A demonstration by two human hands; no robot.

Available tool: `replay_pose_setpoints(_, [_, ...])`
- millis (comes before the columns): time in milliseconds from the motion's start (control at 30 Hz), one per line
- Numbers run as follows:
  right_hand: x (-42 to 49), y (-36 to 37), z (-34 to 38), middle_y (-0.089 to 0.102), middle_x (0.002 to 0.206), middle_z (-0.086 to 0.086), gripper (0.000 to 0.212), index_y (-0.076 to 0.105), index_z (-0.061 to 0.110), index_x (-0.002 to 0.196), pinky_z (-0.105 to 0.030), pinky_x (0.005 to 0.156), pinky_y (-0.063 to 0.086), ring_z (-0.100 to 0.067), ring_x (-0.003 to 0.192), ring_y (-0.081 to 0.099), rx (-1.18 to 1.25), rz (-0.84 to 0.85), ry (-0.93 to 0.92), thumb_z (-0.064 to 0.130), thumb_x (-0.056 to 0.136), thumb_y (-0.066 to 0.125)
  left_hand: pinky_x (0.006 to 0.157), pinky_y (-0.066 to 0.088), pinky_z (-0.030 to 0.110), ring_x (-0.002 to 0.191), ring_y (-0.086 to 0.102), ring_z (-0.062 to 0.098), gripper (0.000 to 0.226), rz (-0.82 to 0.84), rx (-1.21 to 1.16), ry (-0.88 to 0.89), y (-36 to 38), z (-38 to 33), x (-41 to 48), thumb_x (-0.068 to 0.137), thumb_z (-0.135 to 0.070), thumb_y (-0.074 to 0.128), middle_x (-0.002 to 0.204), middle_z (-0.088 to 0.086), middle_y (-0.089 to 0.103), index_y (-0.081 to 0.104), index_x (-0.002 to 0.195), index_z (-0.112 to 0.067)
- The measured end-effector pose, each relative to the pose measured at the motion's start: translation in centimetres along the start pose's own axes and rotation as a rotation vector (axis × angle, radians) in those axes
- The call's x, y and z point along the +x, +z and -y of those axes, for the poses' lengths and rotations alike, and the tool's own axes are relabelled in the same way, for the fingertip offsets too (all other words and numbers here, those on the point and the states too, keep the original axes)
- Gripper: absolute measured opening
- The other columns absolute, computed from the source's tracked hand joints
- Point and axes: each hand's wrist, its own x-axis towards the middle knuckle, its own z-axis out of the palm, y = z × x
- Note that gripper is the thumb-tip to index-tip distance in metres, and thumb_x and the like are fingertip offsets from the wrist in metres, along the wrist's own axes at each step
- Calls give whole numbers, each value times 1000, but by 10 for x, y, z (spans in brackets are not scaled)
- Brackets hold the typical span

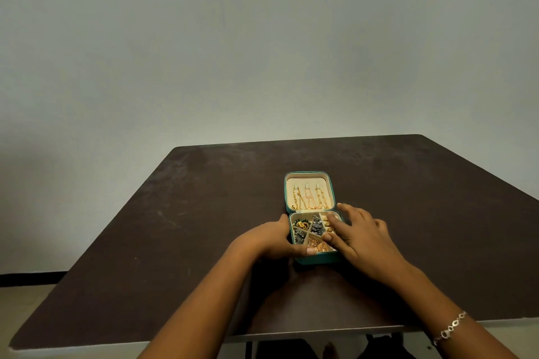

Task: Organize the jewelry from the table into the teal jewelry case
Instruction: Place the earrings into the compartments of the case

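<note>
The teal jewelry case (312, 260) lies open in the middle of the dark table. Its cream lid (307, 182) lies flat at the far side, with gold chains (309, 202) hanging from hooks. The near tray has several compartments filled with gold and silver jewelry (316, 229). My left hand (269, 240) grips the tray's left and front edge, thumb along the front rim. My right hand (357, 234) lies over the tray's right side with fingers spread and straight, fingertips touching the jewelry in the right compartments.
The dark brown table (175, 227) stands against a plain pale wall. A silver bracelet (450, 328) sits on my right wrist. The table's front edge runs close to me, with floor showing at the left.
</note>
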Motion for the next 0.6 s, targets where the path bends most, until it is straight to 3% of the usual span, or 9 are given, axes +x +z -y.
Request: replay_pose_setpoints(600, [13,1,10,17,152,1,124,27,39,139,-43,105,19,-16,137,14,9,-23,-42,81,40,-36,95,39,29,120,47,18,81,0,-14,-4,1,-2,0,80,-43,65,138,3,45,21,142,-18])
